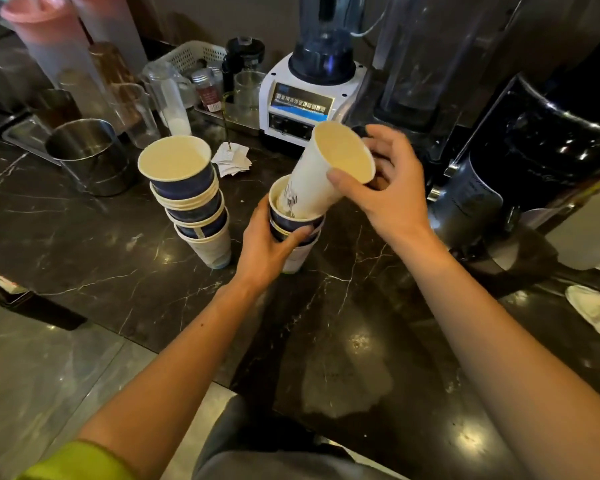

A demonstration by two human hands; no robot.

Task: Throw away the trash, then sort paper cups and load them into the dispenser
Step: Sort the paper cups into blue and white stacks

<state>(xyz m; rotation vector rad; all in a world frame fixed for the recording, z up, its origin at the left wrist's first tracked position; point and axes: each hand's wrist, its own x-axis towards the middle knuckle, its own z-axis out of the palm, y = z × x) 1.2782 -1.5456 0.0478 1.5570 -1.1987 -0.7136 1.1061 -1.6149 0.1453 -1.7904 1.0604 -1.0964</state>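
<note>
Right hand: the right hand (385, 188) is closed around the rim of a tall white cup (321, 178), thumb on the near side, the other fingers behind.
White cup: it is tilted, with its base inside the top of the short stack (293, 226) and its mouth leaning to the right; it is not seated straight.
Left hand: the left hand (267, 247) is clamped around the short stack of blue and white cups, in the middle of the counter (84, 244).
Step in hand: I judge that the white cup is being separated from, or fitted into, the blue ones; which of the two I cannot tell.
How to do it well: keep the stack firm, bring the cup upright before moving it, and do not squeeze the rim.
Second stack: the taller stack (191, 202) stands just left and leans, so the elbow should stay away from it.
Trash: crumpled paper (231, 161) lies behind the stacks.
Dispenser: I do not see it clearly.
</note>
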